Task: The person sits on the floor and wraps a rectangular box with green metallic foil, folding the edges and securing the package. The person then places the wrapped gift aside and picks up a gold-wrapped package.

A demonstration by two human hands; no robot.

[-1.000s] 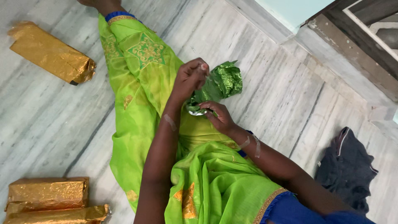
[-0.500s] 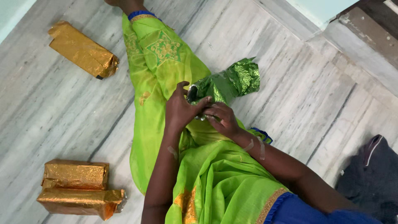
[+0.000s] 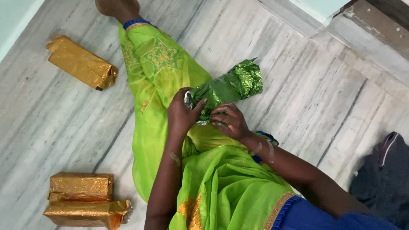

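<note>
Green parcel [image 3: 226, 89] lies on our lap, over the bright green cloth [image 3: 213, 183], and both our hands work at its near end. Our left hand [image 3: 181, 113] is curled around the near left corner, fingers pressed on the foil. Our right hand [image 3: 230, 121] pinches the folded paper at the near edge, where a little silver inside of the sheet shows. What is inside the wrap we cannot see.

We judge the parcel as light, because it rests on the soft cloth without sinking much. The foil paper looks thin, crinkly and slippery; it will keep a crease but it may tear at a sharp fold. The far end is loose and crumpled, so it gives no firm hold. It seems better to hold the middle body, which looks firm, and to press the near flaps with flat fingers.

Around us the marble floor [image 3: 298, 98] gives room to the right and far side of the parcel. At the right edge lies a dark garment [image 3: 383, 170], well apart. On the left, two gold parcels [image 3: 83, 200] sit stacked near us, and one more gold parcel [image 3: 81, 61] lies farther, also well apart. Far right, a stone step [image 3: 366, 38] rises and closes the room there.
</note>
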